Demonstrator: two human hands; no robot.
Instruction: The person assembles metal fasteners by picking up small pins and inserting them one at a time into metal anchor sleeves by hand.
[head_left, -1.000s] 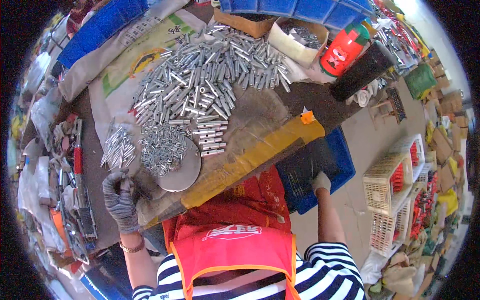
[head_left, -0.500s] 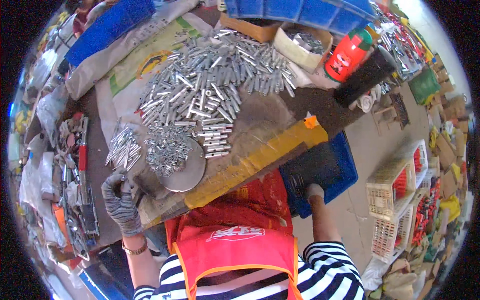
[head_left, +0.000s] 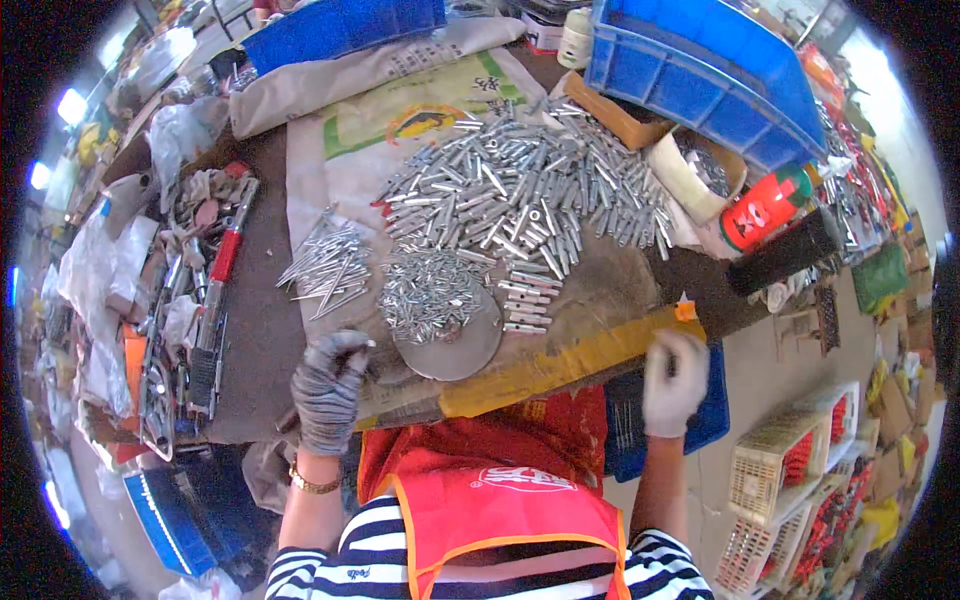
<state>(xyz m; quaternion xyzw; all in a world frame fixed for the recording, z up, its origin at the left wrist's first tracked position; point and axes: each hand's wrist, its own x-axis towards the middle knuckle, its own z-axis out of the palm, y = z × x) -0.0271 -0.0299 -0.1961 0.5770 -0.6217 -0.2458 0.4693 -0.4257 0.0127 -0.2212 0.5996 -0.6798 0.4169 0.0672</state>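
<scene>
My left hand [head_left: 328,395], in a grey striped glove, is at the front edge of the bench with fingers closed; a small pale tip shows at the fingertips, too small to name. To its right lies a round metal plate [head_left: 462,358] bearing a heap of small metal pins [head_left: 425,290]. Longer thin nails or pins [head_left: 328,265] lie behind the hand. My right hand [head_left: 674,388], in a white glove, is raised over a blue bin [head_left: 625,420]; its fingers curve apart, slightly blurred, with nothing visible between them. A short column of cross-drilled metal tubes [head_left: 528,302] lies beside the plate.
A large heap of metal tubes [head_left: 520,190] covers the middle of the bench. Yellow tape [head_left: 560,365] runs along the front edge. At the back right are a blue crate [head_left: 700,80], a red bottle [head_left: 765,210] and a black cylinder [head_left: 790,255]. Tools [head_left: 205,310] lie left.
My right hand has come up out of the blue bin to above its near-bench side. My left hand is still closed near the bench edge. The whole view has shifted and turned.
</scene>
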